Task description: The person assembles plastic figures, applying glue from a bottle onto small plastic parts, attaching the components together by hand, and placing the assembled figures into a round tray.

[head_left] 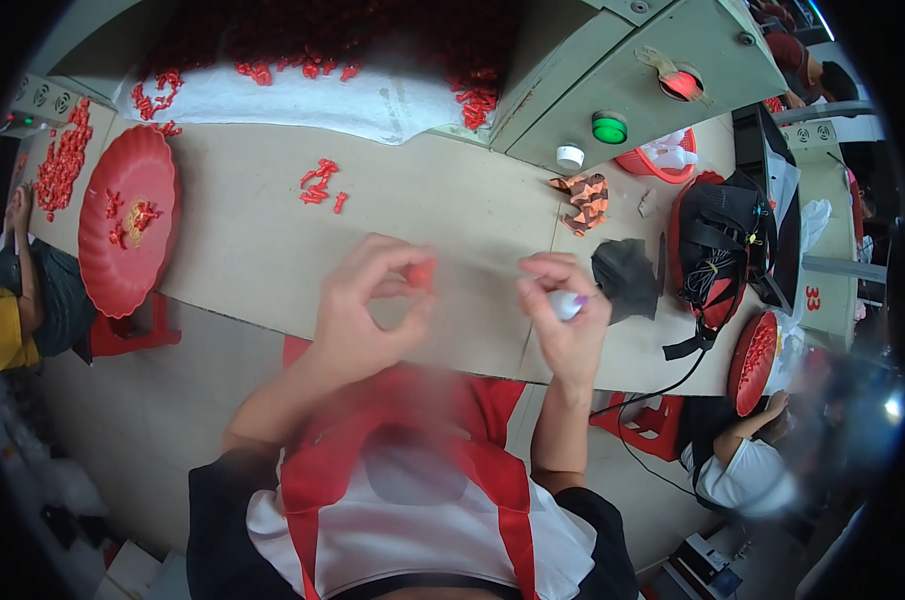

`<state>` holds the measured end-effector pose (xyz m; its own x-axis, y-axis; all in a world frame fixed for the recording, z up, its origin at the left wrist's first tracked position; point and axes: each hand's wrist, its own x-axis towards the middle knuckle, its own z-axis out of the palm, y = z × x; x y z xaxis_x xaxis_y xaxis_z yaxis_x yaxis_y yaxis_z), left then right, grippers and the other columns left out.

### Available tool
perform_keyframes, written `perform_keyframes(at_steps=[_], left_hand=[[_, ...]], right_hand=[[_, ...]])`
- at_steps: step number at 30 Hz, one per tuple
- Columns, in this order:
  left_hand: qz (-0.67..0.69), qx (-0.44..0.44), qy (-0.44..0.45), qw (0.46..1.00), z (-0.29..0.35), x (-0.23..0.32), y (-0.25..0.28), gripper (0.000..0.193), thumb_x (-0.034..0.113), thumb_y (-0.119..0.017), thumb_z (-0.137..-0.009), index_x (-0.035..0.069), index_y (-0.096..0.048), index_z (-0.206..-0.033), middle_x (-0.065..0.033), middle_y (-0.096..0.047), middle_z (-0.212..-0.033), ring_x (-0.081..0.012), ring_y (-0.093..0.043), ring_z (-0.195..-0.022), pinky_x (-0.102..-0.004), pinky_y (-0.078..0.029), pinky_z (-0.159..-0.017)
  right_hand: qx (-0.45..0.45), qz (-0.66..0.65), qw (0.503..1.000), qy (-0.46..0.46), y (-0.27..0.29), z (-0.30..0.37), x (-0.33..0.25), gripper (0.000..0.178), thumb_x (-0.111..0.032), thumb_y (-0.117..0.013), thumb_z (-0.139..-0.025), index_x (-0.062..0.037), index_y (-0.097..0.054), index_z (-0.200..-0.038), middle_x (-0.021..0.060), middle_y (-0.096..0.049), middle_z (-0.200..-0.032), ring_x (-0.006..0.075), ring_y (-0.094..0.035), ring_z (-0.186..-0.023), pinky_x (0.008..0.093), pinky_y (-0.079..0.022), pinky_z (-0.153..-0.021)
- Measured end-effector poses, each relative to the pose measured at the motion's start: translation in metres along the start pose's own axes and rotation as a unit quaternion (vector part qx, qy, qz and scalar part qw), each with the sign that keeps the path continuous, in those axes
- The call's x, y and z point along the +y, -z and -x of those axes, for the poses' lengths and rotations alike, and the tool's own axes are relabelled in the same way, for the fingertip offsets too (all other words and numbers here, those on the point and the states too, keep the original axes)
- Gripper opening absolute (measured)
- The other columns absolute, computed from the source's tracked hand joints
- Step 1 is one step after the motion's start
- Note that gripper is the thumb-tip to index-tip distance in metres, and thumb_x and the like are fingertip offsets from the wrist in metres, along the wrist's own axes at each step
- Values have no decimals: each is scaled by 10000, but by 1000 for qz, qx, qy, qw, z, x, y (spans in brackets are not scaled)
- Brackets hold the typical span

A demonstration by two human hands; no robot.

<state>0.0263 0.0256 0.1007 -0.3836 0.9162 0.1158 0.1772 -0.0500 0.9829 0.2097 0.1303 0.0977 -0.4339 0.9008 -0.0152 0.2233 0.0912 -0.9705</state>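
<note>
My left hand (358, 305) is above the work table, its thumb and fingertips closed on a small red piece (420, 273) that is blurred. To its right, my right hand (579, 335) is wrapped round a small white bottle (565, 304) with a purple tip. The hands are apart. Beyond them, several small red figure-like pieces (320, 182) lie loose on the table (423, 190). Nearest my right hand are a dark cloth (625, 280) and a patterned orange-and-brown cloth (585, 200).
A scalloped red tray (123, 270) with a few pieces overhangs the table's left front edge. At the back, red pieces lie on a white cloth (303, 105) beneath a green machine (623, 90). Rightward are a red basket (663, 160) and a black bag (718, 240). Other people sit on both sides.
</note>
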Motion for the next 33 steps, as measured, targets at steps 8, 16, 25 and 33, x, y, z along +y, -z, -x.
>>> perform_keyframes(at_steps=[8,16,25,33], left_hand=[[-167,55,-110,978,-6,-1,-3,387,-61,-625,-629,-21,-559,-1008,-126,-532,-956,-182,-607,-789,-280,-557,-677],[-259,36,-82,962,-1,-20,-15,357,-15,-633,-661,15,-582,-1013,-140,-560,-965,-300,-574,-849,-375,-490,-730],[-172,-43,-78,981,-25,-20,-40,295,113,-572,-747,-2,-583,-1019,-79,-541,-977,-206,-540,-754,-261,-487,-697],[-97,-62,8,993,-33,-19,-56,309,-73,-464,-780,-59,-500,-1087,-81,-493,-1007,-149,-502,-894,-262,-455,-763]], right_hand=[[-80,-76,994,-16,-35,5,-12,136,-1,-663,-729,-23,-632,-860,54,-633,-848,129,-598,-756,234,-457,-684],[-4,-90,993,80,-32,-10,16,115,-103,-654,-740,-31,-628,-826,97,-631,-783,185,-616,-723,285,-479,-668],[69,-18,964,257,-19,-68,42,103,-104,-628,-694,-28,-580,-744,109,-606,-764,301,-594,-698,380,-459,-613],[96,-26,961,260,-25,-67,34,132,-85,-617,-602,-65,-569,-723,78,-592,-733,279,-587,-671,379,-444,-568]])
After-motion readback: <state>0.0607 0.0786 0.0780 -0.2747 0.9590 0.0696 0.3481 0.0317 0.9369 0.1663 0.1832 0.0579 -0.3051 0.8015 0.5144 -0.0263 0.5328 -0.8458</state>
